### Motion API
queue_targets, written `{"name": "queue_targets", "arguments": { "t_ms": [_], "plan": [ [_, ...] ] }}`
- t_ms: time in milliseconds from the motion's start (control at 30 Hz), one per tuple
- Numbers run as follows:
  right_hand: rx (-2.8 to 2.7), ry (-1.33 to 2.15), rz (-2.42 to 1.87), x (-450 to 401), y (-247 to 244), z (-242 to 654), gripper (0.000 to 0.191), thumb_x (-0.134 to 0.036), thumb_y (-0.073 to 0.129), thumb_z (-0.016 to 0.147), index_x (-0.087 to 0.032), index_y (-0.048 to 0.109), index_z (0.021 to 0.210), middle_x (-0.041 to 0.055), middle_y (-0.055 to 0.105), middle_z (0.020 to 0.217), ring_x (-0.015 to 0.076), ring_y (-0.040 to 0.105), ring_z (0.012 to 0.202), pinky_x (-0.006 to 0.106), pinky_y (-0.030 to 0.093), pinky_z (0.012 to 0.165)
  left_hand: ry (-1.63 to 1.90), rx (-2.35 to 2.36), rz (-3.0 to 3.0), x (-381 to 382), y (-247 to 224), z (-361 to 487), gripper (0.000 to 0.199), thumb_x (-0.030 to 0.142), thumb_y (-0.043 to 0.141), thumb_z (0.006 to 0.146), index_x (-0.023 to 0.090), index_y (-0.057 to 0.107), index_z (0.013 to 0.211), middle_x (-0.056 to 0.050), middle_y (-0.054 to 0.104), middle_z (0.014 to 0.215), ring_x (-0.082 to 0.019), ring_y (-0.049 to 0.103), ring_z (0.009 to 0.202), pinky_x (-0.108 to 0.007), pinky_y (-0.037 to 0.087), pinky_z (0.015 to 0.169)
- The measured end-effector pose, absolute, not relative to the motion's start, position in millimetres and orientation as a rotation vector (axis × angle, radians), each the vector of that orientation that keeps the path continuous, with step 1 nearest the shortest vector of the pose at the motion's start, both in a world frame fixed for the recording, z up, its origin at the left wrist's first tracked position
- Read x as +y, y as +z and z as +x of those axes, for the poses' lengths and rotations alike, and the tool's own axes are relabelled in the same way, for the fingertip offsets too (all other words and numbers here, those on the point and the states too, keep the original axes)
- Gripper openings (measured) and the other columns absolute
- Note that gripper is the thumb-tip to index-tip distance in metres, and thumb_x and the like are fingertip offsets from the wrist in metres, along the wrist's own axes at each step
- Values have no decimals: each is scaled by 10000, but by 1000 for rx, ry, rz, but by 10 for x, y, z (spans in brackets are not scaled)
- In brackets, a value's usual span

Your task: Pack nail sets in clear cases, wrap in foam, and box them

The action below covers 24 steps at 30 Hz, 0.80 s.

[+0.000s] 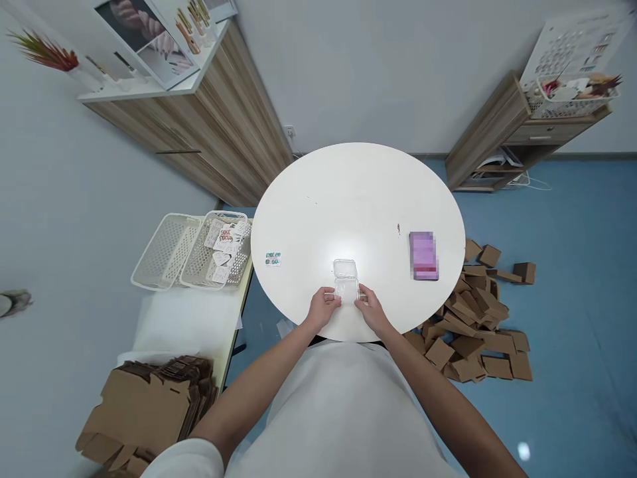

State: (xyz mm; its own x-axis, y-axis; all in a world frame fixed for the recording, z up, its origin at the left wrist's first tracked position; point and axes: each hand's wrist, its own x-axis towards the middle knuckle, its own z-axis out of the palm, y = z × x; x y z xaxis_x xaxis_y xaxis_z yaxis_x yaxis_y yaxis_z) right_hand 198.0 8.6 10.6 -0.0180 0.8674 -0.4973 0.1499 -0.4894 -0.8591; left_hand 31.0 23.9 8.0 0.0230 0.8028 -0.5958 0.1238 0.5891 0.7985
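A small clear plastic case point(347, 289) lies on the white round table point(355, 199) near its front edge. Its lid point(345, 267) is flipped back, away from me. My left hand point(324, 308) grips the case's left side with thumb and fingers. On the opposite side my right hand point(371, 310) holds the right edge the same way. Nothing distinct shows inside the case. Left of it lies a small card with teal patterns point(273, 259). A purple pack point(423, 256), partly pixelated, lies to the right, and a tiny dark brown piece point(399, 229) is nearby.
On the left, two white baskets point(166, 252) stand on a side table point(174, 318); one contains cards. Flattened cardboard boxes point(144, 405) are stacked below them. Small brown cartons point(478, 318) are heaped on the floor at right. Wooden cabinets point(233, 113) stand behind.
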Motion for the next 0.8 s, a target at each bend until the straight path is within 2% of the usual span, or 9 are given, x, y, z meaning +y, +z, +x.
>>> {"name": "queue_targets", "arguments": {
  "t_ms": [100, 300, 467, 633, 800],
  "plan": [
    [-1067, 1498, -1736, 88, 32, 1939, 533, -267, 454, 698, -258, 439, 1230, 65, 430, 1151, 197, 501, 996, 341, 481, 810, 594, 1543, 883, 268, 5, 338, 354, 240, 655, 703, 154, 494, 1006, -62, 619, 867, -125, 603, 712, -326, 460, 769],
    [-1061, 1482, -1764, 89, -205, 1903, 619, -242, 456, 668, -280, 376, 1281, 63, 396, 1054, 198, 503, 914, 348, 488, 800, 499, 1610, 1014, 302, -37, 391, 427, 146, 621, 683, 171, 519, 1096, -95, 528, 1118, -134, 559, 808, -325, 438, 809],
    [-1013, 1493, -1754, 148, -257, 1876, 622, -251, 473, 668, -289, 365, 1280, 64, 392, 1066, 207, 486, 905, 369, 481, 798, 399, 1643, 1175, 358, 8, 457, 407, 111, 578, 670, 206, 550, 1064, -70, 478, 1053, -166, 488, 895, -321, 424, 812],
    [-1014, 1454, -1821, 224, -208, 1812, 651, -244, 470, 668, -276, 329, 1302, 71, 377, 1095, 207, 478, 919, 366, 468, 821, 368, 1623, 1212, 430, -12, 492, 390, 103, 549, 679, 188, 522, 1058, -72, 432, 1011, -170, 459, 919, -295, 437, 770],
    [-982, 1386, -1859, 199, -228, 1774, 688, -265, 474, 689, -259, 255, 1340, 82, 355, 1157, 206, 468, 932, 364, 472, 794, 343, 1576, 1208, 401, -52, 453, 496, 142, 541, 713, 187, 428, 1194, -94, 414, 1078, -178, 450, 966, -297, 439, 765]
  ]
}}
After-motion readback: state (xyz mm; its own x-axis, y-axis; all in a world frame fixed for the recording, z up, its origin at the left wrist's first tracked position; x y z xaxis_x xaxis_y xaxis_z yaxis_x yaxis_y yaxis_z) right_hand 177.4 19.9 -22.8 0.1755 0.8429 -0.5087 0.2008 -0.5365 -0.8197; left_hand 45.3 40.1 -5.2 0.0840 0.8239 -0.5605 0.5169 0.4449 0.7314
